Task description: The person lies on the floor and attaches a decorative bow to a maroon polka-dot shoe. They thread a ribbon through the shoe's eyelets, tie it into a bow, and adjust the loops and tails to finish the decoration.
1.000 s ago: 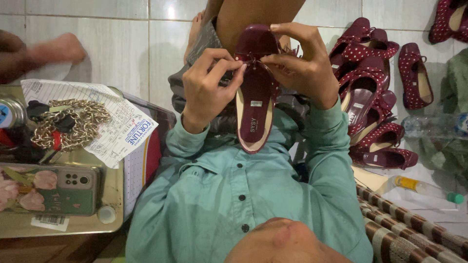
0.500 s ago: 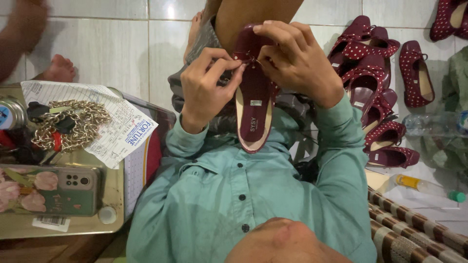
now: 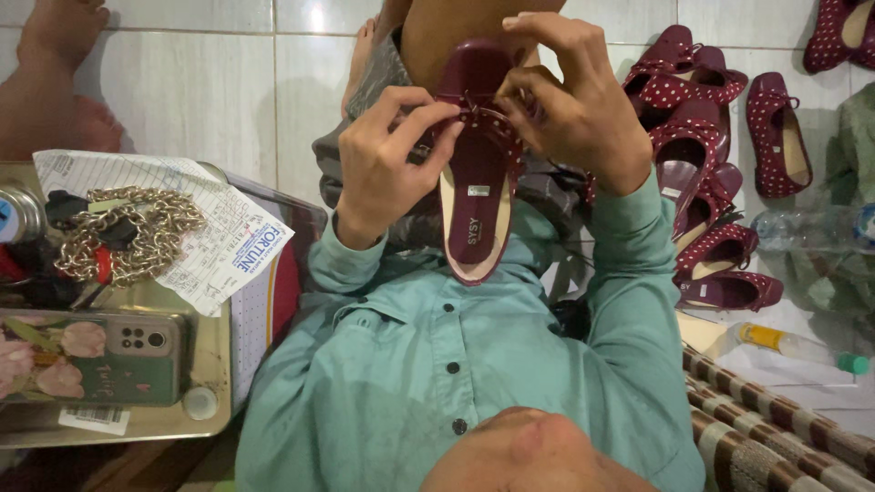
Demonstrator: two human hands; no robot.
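Note:
A maroon flat shoe (image 3: 478, 210) with a pale insole edge is held up in front of my chest, heel toward me. My left hand (image 3: 383, 169) grips its left side, thumb and forefinger pinching a small dotted bow (image 3: 488, 118) at the shoe's front. My right hand (image 3: 574, 100) curls over the toe and pinches the same bow from the right. My teal shirt sleeves (image 3: 629, 273) frame the shoe.
Several maroon polka-dot shoes (image 3: 702, 164) lie on the tiled floor at right. A metal tray (image 3: 208, 364) at left carries a phone in a flowered case (image 3: 91, 355), a gold chain (image 3: 128, 232) and paper (image 3: 219, 237). Another person's foot (image 3: 55, 55) rests top left. A glue bottle (image 3: 793, 346) lies lower right.
The right hand has shifted up over the shoe's toe, and the left fingers have closed in on the bow. The other person's foot has moved at top left.

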